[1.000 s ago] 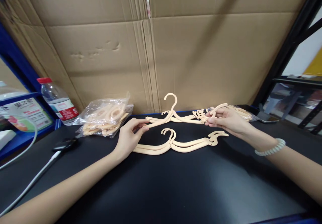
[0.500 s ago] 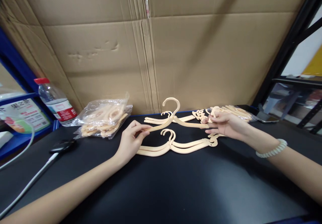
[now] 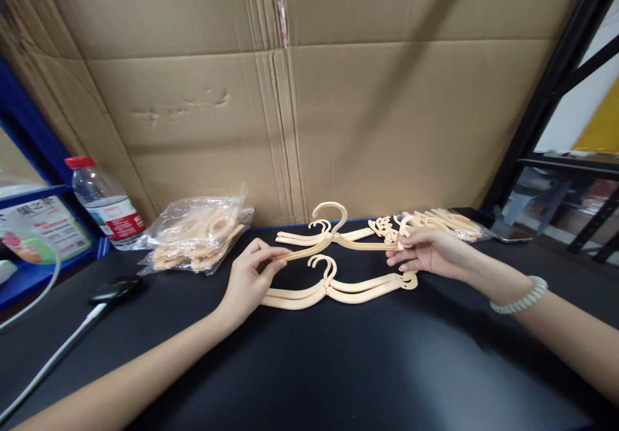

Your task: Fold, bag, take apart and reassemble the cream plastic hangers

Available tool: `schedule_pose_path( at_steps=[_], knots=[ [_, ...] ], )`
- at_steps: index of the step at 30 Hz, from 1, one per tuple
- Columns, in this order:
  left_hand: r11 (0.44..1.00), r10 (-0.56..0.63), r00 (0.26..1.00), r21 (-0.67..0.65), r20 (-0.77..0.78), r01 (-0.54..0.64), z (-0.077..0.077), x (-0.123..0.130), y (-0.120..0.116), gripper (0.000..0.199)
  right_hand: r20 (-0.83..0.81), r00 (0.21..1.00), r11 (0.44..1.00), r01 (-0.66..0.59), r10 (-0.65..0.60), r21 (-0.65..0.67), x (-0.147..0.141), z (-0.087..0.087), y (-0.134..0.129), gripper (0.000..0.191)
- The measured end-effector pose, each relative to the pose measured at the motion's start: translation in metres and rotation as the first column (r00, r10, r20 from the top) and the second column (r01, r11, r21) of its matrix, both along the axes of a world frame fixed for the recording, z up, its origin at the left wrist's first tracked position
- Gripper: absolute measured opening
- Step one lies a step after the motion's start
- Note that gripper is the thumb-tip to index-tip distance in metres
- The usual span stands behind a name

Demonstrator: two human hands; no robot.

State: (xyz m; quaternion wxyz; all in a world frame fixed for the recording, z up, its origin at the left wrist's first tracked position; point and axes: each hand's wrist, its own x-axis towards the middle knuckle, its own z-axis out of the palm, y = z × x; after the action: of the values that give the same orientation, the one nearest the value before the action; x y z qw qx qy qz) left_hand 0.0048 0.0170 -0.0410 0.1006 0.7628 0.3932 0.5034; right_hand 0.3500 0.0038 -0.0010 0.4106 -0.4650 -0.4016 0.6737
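A cream plastic clothes hanger [image 3: 360, 244] is raised above the dark table, its hook upward. My left hand [image 3: 249, 282] pinches its left end between thumb and fingers. Around the right end, my right hand [image 3: 435, 250] is closed, with a small curved cream piece [image 3: 405, 224] between its fingers at the hanger's tip. Whether that piece is joined to the hanger, I cannot tell. Nearer to me, a pair of similar hangers [image 3: 367, 297] lies on the table, with a curved end piece on the right. Another set of hangers [image 3: 293, 239] lies behind the raised one.
Small cream hook pieces [image 3: 382, 228] lie behind my right hand, beside a bag of cream parts [image 3: 457, 221]. Another plastic bag of parts [image 3: 198, 231] sits at left, near a red-capped bottle [image 3: 113, 205]. A black device [image 3: 116, 289] trails a white cable. Cardboard [image 3: 193, 95] stands behind.
My right hand has shifted slightly, and the small piece in it now sits closer to the hanger's right tip. My left hand keeps its grip. The view has tilted slightly upward.
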Motion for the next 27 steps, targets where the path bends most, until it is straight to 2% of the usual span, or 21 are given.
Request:
schedule_pose_path(
  at_steps=[6,17,27],
  knots=[
    [1.0,-0.011,1.0,0.006,0.002,0.011,-0.0003,-0.0008,0.0,0.014,-0.039,0.999,1.0,0.004,-0.003,0.014,0.0008,-0.0007,0.0,0.012],
    [1.0,-0.003,1.0,0.017,-0.003,0.003,-0.0003,-0.0007,-0.0001,0.015,0.016,1.0,1.0,0.01,-0.01,-0.008,-0.0004,-0.0009,0.0007,0.013],
    [1.0,0.002,1.0,0.009,0.008,-0.002,-0.0003,-0.0005,-0.002,0.015,0.014,1.0,0.998,-0.001,0.0,0.069,0.0034,-0.0082,0.0048,0.008]
  ],
)
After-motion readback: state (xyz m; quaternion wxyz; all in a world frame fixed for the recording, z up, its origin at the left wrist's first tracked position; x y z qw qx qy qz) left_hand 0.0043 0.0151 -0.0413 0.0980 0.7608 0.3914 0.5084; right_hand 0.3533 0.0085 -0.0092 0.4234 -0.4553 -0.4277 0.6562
